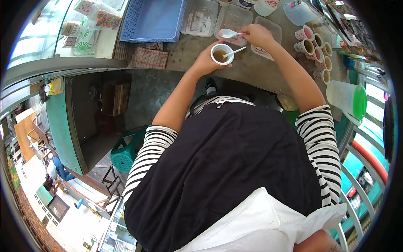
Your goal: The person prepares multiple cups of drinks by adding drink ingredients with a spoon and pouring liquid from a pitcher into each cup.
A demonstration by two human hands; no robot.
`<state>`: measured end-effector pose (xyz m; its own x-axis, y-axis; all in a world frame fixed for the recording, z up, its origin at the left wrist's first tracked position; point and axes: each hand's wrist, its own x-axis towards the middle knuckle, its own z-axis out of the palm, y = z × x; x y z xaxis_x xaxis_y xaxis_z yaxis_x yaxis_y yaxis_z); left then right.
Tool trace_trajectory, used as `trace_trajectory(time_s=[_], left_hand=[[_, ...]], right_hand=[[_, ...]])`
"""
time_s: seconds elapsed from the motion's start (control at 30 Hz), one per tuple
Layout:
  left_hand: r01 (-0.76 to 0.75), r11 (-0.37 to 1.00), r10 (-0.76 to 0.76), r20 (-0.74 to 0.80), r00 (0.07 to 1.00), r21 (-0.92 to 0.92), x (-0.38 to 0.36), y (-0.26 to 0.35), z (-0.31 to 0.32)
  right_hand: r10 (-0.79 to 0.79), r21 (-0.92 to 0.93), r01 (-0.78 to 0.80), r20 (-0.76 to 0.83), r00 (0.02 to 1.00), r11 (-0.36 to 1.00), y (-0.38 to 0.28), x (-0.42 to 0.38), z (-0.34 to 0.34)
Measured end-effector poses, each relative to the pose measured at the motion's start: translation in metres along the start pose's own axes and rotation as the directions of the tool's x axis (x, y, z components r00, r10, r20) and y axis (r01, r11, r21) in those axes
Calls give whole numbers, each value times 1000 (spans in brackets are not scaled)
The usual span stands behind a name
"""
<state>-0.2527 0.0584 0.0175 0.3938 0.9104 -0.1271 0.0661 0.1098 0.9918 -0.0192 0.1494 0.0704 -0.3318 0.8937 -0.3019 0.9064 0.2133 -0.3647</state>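
My left hand (204, 61) is wrapped round a white cup (212, 60) with brownish liquid (219, 55) inside. A thin white handle (235, 52), perhaps of a small spoon, leans out over the cup's right rim. My right hand (258, 36) pinches the handle of a white plastic spoon (228, 33). The spoon's bowl is above an open clear plastic container (233, 17) with pale, pinkish contents. Just under my right hand is another clear container (275, 30), partly hidden by the hand and wrist.
A blue plastic basket (153, 21) and another clear container (200, 17) stand at the back left, near a checked cloth (150, 56). Several small cups (308, 45) are grouped on the right, beside a green-lidded jug (342, 94). A green stool (126, 153) stands low at left.
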Motion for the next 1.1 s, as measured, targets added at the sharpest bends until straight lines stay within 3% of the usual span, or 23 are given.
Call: trace_trajectory(time_s=[0.13, 0.23, 0.3, 0.37, 0.43, 0.5, 0.57, 0.63, 0.7, 0.83, 0.9, 1.03, 1.1], left_hand=[[44, 998, -45, 31, 998, 37, 2, 3, -12], [33, 999, -33, -3, 999, 16, 1, 12, -17], [6, 999, -3, -81, 997, 36, 1, 20, -20], [-25, 999, 23, -86, 996, -22, 2, 29, -20], [-51, 992, 70, -160, 985, 119, -1, 57, -18], [-96, 991, 110, -156, 982, 97, 0, 57, -19], [-192, 981, 193, -169, 967, 20, -1, 60, -19], [-216, 975, 223, -185, 957, 58, -3, 67, -18], [-238, 966, 253, -202, 946, 98, -5, 73, -17], [-301, 907, 378, -258, 889, 294, -9, 79, -16], [-316, 881, 418, -266, 869, 352, -10, 80, -15], [-357, 868, 453, -252, 855, 345, -9, 83, -9], [-365, 855, 466, -237, 852, 367, -7, 86, -5]], right_hand=[[-8, 70, 11, -42, 999, 997, 3, -9, -6], [-121, 55, 128, -112, 986, 990, -11, -25, -25], [-258, -42, 256, -232, 938, 966, -28, -40, -39], [-303, -140, 276, -244, 921, 951, -53, -59, -58], [-349, -238, 292, -254, 902, 926, -71, -72, -66], [-508, -477, 306, -380, 773, 824, -81, -81, -69], [-516, -494, 295, -403, 756, 818, -88, -88, -77], [-527, -511, 286, -423, 737, 810, -89, -90, -82], [-325, -254, 224, -491, 808, 941, -83, -87, -84], [-167, -103, 133, -498, 851, 986, -25, -58, -48], [-102, -121, 71, -276, 956, 990, 8, -43, -12], [-40, -11, 38, -177, 983, 999, 13, -29, 19], [110, 100, -97, -142, 984, 990, 1, -32, 15]])
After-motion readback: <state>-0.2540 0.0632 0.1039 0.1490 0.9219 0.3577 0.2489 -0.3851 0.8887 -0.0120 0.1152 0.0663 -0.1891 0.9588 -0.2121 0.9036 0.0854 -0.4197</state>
